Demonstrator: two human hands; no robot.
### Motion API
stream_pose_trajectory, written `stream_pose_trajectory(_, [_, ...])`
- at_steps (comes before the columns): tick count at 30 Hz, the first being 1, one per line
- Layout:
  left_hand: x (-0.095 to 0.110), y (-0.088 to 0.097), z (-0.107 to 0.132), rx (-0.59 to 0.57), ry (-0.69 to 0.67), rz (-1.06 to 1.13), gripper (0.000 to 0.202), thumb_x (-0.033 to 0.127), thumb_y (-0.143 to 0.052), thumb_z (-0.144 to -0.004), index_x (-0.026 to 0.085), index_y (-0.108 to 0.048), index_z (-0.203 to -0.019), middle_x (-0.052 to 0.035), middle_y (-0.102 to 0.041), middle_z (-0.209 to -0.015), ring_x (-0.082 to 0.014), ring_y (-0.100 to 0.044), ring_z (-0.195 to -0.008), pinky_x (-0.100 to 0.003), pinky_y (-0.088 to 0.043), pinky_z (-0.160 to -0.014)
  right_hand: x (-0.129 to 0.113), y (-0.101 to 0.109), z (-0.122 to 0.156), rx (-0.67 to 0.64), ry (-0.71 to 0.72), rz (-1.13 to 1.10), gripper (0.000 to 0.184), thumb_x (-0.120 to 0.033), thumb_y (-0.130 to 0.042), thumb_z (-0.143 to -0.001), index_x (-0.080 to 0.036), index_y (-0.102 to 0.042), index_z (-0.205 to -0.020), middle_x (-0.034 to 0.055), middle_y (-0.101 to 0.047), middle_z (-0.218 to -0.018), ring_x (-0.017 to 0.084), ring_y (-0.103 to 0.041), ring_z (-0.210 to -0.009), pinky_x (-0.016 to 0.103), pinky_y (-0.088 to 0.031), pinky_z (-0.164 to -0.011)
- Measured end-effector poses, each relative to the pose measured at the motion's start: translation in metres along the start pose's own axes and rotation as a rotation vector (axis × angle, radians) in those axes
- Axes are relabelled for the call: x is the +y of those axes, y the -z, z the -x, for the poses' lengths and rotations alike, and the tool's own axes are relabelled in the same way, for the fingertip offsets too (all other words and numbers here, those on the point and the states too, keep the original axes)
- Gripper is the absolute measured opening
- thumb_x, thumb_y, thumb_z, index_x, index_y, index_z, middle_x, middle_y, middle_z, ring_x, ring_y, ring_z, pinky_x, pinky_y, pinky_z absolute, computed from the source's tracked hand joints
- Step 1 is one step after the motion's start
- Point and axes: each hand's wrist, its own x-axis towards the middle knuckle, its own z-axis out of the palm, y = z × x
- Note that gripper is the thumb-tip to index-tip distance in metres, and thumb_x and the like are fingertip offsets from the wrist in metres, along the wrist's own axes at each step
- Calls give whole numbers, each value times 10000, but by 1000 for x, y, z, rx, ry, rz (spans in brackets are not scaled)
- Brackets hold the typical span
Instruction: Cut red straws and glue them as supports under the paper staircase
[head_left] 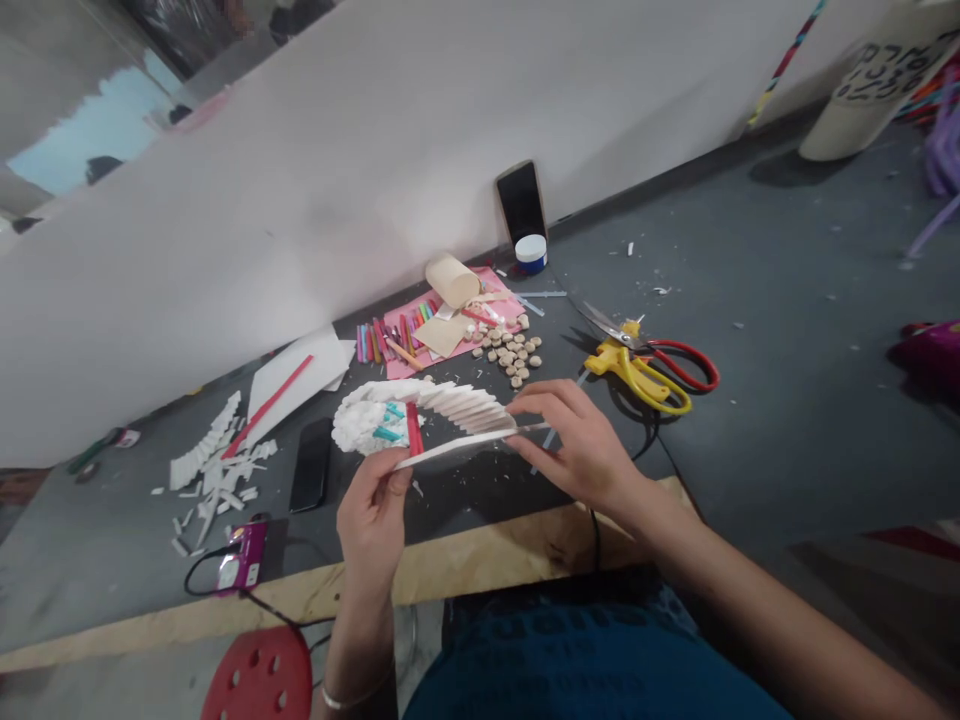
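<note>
My left hand [373,515] pinches the near end of a long white paper strip [457,447]. My right hand [577,440] has its fingers closed on the strip's far end. The strip runs along the lower edge of a white fan-shaped craft piece [442,400] made of layered paper strips. That piece has a fluffy white patch with teal bits and a red stick [413,428] at its left. It lies on the grey table [750,420].
Behind the piece lie wooden discs [514,352], coloured sticks on pink paper [401,340], a cardboard roll [452,281], a blue-and-white jar [531,253] and a phone [521,201] leaning on the wall. Red scissors and a yellow glue gun [645,365] are right. Paper scraps [214,465], a black phone [311,465] and a red stool [259,675] are left.
</note>
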Motion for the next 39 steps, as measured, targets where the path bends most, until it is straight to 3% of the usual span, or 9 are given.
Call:
stream_pose_trajectory(3, [3,0,1,-49,-21,26,177,350,-604,-861,198,-688,-893,-25,-694,-844,-139,-630,-731,-229,-495,-673,0,-1,4,-2,56,-22,84,-195,-564,-898,-209,-626,-954,97,-661,-975,213,-606,-899,347,-483,-783])
stream_pose_trajectory(7, [4,0,2,-77,-63,62,178,347,-626,-849,199,-695,-920,-48,-703,-934,-172,-649,-860,-256,-513,-742,0,-4,9,-7,34,-72,96,-197,-539,-923,-221,-627,-895,63,-685,-880,186,-609,-821,324,-473,-744])
stream_pose_trajectory(21, [18,3,-2,-22,-197,5,118,308,-650,-845,208,-697,-885,-30,-673,-827,-155,-609,-762,-247,-471,-632,4,-12,15,-94,-69,-178,40,-228,-600,-890,-230,-638,-878,31,-685,-804,178,-627,-766,284,-507,-686])
stream_pose_trajectory(28, [30,3,-2,-52,-363,-33,96,236,-682,-828,223,-693,-922,-27,-691,-841,-168,-623,-815,-288,-491,-738,12,-17,24,-117,-126,-185,50,-253,-603,-886,-227,-646,-884,33,-680,-812,171,-627,-738,280,-514,-679])
stream_pose_trajectory(32, [36,0,5,-48,-294,33,203,266,-693,-821,219,-658,-1016,-33,-685,-841,-167,-613,-794,-288,-490,-712,16,-20,29,-109,-192,-209,83,-288,-607,-879,-224,-659,-873,34,-691,-802,174,-642,-713,284,-526,-665])
stream_pose_trajectory(35, [37,-3,13,-29,-229,180,270,398,-663,-836,205,-638,-1024,-56,-672,-867,-178,-607,-814,-289,-490,-703,19,-20,34,-84,-229,-234,98,-292,-593,-877,-224,-663,-870,43,-711,-833,187,-674,-760,299,-542,-702])
stream_pose_trajectory(39, [41,-2,17,-60,-113,323,281,446,-551,-894,190,-648,-959,-69,-667,-872,-181,-616,-827,-296,-498,-728,22,-15,39,-61,-159,-239,104,-243,-578,-852,-228,-666,-907,66,-730,-915,213,-693,-861,335,-549,-766])
